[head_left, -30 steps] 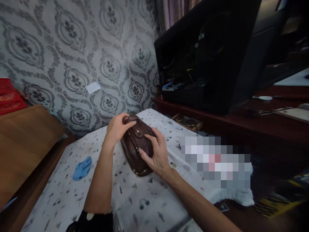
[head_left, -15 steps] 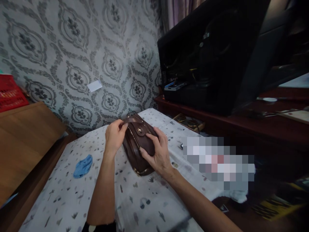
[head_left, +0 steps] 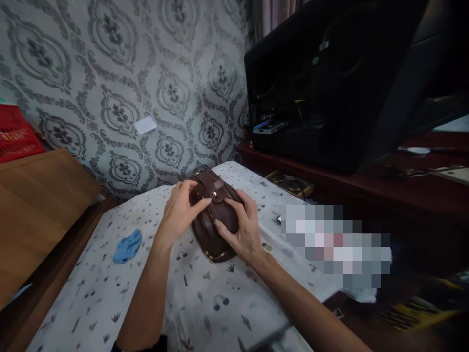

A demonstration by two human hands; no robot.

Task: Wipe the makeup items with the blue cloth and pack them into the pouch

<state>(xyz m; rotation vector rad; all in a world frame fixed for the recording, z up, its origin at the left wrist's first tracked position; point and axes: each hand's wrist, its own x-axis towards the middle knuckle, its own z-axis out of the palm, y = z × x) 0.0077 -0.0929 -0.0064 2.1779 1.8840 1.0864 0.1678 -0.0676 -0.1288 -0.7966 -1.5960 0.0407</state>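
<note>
A dark brown leather handbag (head_left: 225,215) with gold zips lies on the patterned white cloth in the middle of the head view. A flap with a small gold clasp (head_left: 214,194) crosses its top. My right hand (head_left: 244,230) holds the bag's right side, thumb by the zip and index finger near the clasp. At the bag's left side is my left hand (head_left: 179,210), thumb stretched towards the clasp and apart from its bent fingers. Those fingertips rest at the bag's upper left edge and are partly hidden. The handle strap lies flat over the bag.
A crumpled blue cloth (head_left: 127,247) lies left on the patterned cloth (head_left: 146,313). A wooden panel (head_left: 40,205) and red basket (head_left: 18,134) stand at left. On the right are a large black screen (head_left: 311,107), a dark red desk (head_left: 366,188) and a blurred-out item (head_left: 337,249).
My left hand has let go of the handle strap, which now lies down, and its thumb has moved right towards the clasp. My right hand keeps its hold on the bag. The view has shifted slightly.
</note>
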